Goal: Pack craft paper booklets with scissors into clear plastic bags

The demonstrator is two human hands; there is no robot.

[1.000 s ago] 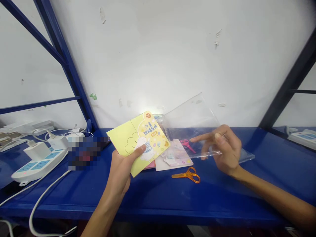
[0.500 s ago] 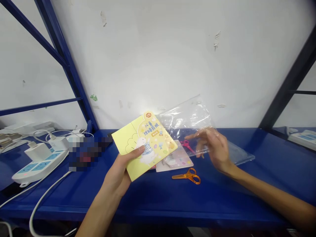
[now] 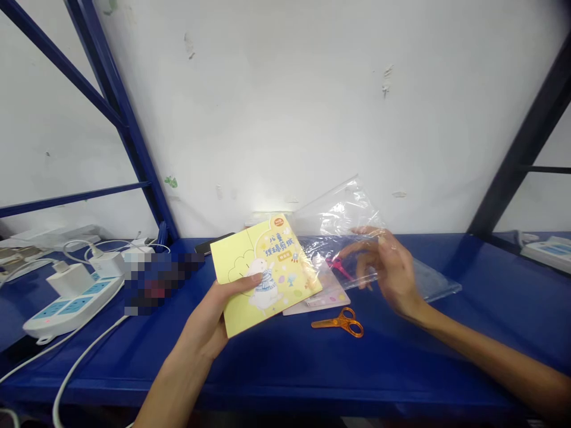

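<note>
Left grip (image 3: 207, 321) closed on yellow paper-cutting booklet (image 3: 289, 288), right grip (image 3: 396, 270) pinching clear bag (image 3: 341, 205); cover faces camera, lower edge slanting up rightward, long axis unclear

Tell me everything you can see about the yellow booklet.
The yellow booklet is squarish, looks like paper or card, and shows blue lettering, an orange-brown badge and a white animal in blue stripes. It is held tilted above the table by the left hand, thumb across the front. Its right edge overlaps the clear bag; whether inside, I can't tell.

it seems a workroom (blue metal rack (image 3: 104, 59), power strip (image 3: 74, 306)).
</note>
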